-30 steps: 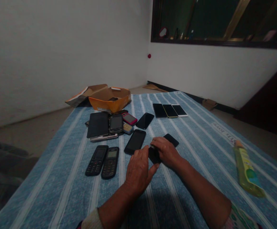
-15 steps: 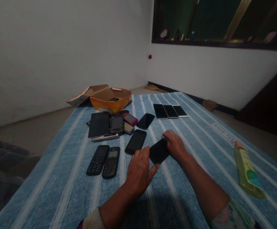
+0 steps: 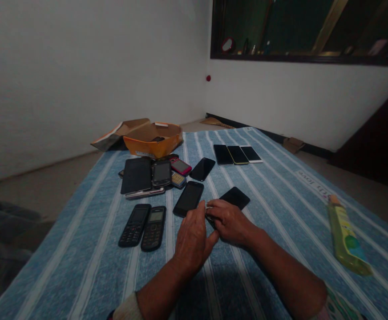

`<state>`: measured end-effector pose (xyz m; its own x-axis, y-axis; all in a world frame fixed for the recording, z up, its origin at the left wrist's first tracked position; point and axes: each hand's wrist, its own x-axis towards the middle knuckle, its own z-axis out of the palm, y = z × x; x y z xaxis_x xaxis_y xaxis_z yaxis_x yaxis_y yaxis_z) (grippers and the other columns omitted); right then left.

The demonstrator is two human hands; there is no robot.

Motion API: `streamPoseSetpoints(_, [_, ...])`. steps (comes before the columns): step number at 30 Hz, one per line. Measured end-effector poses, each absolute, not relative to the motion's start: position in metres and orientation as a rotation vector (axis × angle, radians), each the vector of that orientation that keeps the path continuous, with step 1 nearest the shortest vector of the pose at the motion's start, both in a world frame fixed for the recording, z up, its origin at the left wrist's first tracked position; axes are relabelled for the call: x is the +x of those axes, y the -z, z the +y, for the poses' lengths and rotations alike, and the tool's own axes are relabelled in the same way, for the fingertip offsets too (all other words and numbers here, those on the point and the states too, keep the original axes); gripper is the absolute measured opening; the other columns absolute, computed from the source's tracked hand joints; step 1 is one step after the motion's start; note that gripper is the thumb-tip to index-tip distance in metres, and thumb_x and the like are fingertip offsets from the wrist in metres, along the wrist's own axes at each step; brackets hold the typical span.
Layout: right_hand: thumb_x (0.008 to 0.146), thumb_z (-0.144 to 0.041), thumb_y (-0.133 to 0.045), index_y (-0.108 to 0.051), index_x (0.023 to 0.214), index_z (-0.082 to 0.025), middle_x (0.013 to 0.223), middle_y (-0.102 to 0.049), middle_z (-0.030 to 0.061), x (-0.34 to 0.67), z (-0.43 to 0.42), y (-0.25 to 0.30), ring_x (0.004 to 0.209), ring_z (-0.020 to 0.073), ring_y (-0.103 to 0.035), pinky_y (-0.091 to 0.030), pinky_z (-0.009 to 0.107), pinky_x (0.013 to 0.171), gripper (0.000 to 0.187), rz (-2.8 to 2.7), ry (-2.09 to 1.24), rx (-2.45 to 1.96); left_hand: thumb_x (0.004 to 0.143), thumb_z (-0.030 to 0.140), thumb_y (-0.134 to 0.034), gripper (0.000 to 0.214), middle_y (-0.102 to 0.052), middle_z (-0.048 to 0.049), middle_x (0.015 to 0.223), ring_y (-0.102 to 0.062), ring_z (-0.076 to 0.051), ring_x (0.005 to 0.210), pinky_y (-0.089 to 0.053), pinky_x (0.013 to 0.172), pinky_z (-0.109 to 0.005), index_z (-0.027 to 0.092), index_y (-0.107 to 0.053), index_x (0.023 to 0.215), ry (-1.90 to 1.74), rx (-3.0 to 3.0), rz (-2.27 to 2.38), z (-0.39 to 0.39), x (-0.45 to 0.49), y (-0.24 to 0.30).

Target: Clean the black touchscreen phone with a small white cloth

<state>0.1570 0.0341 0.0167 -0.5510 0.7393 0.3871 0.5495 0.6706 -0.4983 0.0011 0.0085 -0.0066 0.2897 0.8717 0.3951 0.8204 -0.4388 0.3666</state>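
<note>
A black phone (image 3: 236, 196) is laid on the blue striped cloth (image 3: 80, 249), nearer the wearer than the open orange box (image 3: 162, 147) and to its right. Its near end is grasped between the fingers and thumb of the left hand (image 3: 192, 242), while its middle is covered by the right hand (image 3: 232, 222). The fingers of the right hand are bent down over the phone; whether anything is pinched in them cannot be told. Between the left fingertips and the box, a dark touchscreen phone (image 3: 189, 198) is set, and a glossy phone (image 3: 203, 169) is placed closer to the box. Directly in front of the box, a black tablet-like device (image 3: 136, 176), a grey-rimmed phone (image 3: 162, 173), a pink phone (image 3: 181, 167) and a blue phone (image 3: 178, 179) are heaped. Nearer the wearer than that heap, two keypad phones (image 3: 153, 228) are ranged side by side. To the right of the box, three slim phones (image 3: 238, 155) are lined up; much farther right and nearer, a yellow bottle (image 3: 348, 240) is laid.
</note>
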Motion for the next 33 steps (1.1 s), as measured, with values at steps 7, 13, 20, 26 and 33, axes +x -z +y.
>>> streamPoseSetpoints(7, [0.077, 0.000, -0.049, -0.068, 0.083, -0.018, 0.117, -0.064, 0.0073, 0.165, 0.029, -0.025, 0.106, 0.0175, -0.060, -0.047, 0.030, 0.091, 0.026, -2.357, -0.518, -0.970, 0.079, 0.025, -0.063, 0.069, -0.060, -0.0123, 0.118, -0.059, -0.028, 0.106, -0.051, 0.087, -0.044, 0.016, -0.029, 0.138, -0.818, 2.424, 1.610, 0.007, 0.001, 0.004])
streamPoseSetpoints(13, [0.081, 0.001, -0.045, -0.064, 0.090, -0.019, 0.115, -0.062, 0.0080, 0.157, 0.030, -0.021, 0.106, 0.0170, -0.059, -0.048, 0.031, 0.090, 0.029, -2.285, -0.555, -0.941, 0.078, 0.022, -0.063, 0.065, -0.062, -0.0124, 0.114, -0.059, -0.029, 0.102, -0.051, 0.085, -0.045, 0.014, -0.033, 0.135, -0.787, 2.397, 1.602, 0.007, 0.002, -0.001])
streamPoseSetpoints(20, [0.080, 0.000, -0.042, -0.056, 0.114, -0.017, 0.123, -0.055, 0.0127, 0.154, 0.032, -0.012, 0.111, 0.0191, -0.055, -0.047, 0.034, 0.092, 0.041, -2.193, -0.517, -0.956, 0.076, 0.021, -0.064, 0.066, -0.062, -0.0120, 0.112, -0.059, -0.028, 0.101, -0.051, 0.085, -0.042, 0.014, -0.034, 0.134, -0.826, 2.430, 1.603, 0.008, 0.002, 0.002])
streamPoseSetpoints(26, [0.083, 0.000, -0.041, -0.059, 0.105, -0.021, 0.097, -0.065, 0.0057, 0.152, 0.027, -0.016, 0.102, 0.0185, -0.058, -0.040, 0.039, 0.101, 0.035, -2.214, -0.472, -0.901, 0.077, 0.022, -0.064, 0.070, -0.061, -0.0113, 0.115, -0.059, -0.028, 0.103, -0.051, 0.085, -0.043, 0.017, -0.028, 0.138, -0.846, 2.438, 1.606, 0.008, 0.001, 0.004])
streamPoseSetpoints(33, [0.085, -0.003, -0.040, -0.058, 0.107, -0.019, 0.104, -0.062, 0.0093, 0.149, 0.032, -0.010, 0.098, 0.0187, -0.058, -0.047, 0.034, 0.088, 0.033, -2.153, -0.449, -0.986, 0.078, 0.022, -0.063, 0.069, -0.061, -0.0111, 0.114, -0.060, -0.029, 0.102, -0.051, 0.085, -0.044, 0.017, -0.027, 0.137, -0.807, 2.422, 1.606, 0.008, 0.001, 0.002])
